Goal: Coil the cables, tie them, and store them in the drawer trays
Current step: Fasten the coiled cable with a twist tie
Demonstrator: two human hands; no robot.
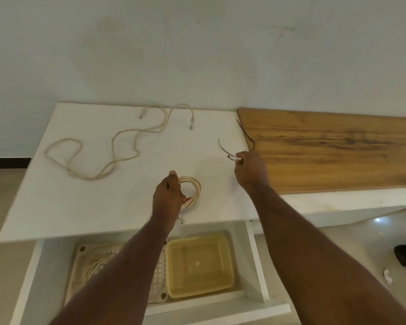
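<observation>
That coiled cable (192, 188) looks light and springy to me, the sort of soft cord that will unwind the moment it is let go, so the best place to hold it is across the gathered loops on one side, which is where the left hand (168, 195) has its grip closed round the bundle, resting it on the white tabletop (56, 195) near the front edge. It is a cream cord in a few round turns, one plug end dangling below the hand. The right hand (250, 170) pinches a thin black tie (224, 150), wiry and slight, easy to drop. A second cream cable (103, 151) lies loose and wavy at the back left. Below, the open drawer (256, 254) holds a perforated tray (161, 268) and a yellow tray (199, 263)
</observation>
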